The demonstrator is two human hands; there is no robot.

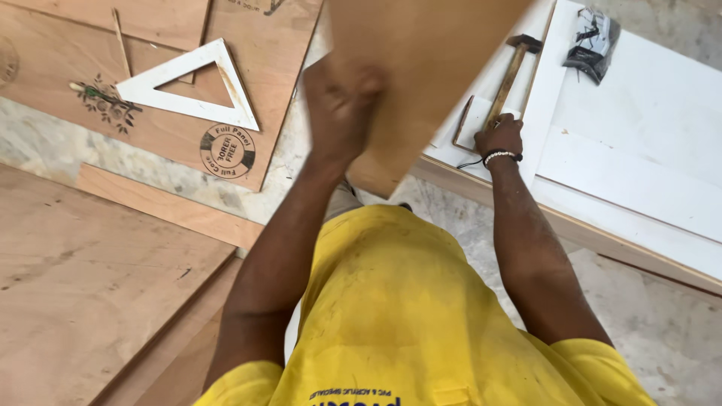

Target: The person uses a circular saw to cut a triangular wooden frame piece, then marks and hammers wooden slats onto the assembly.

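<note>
My left hand is blurred and closed on the edge of a brown plywood panel, which is lifted and tilted above the floor. My right hand, with a beaded band at the wrist, grips the lower end of a wooden-handled hammer. The hammer lies on a white laminated board, its metal head pointing away from me. A small white offcut lies just left of the hammer handle. My yellow shirt fills the bottom of the view.
A white triangular set square rests on a stamped plywood sheet at upper left. Larger plywood sheets lie at lower left. A crumpled black-and-white bag sits on the white board. Speckled stone floor shows at right.
</note>
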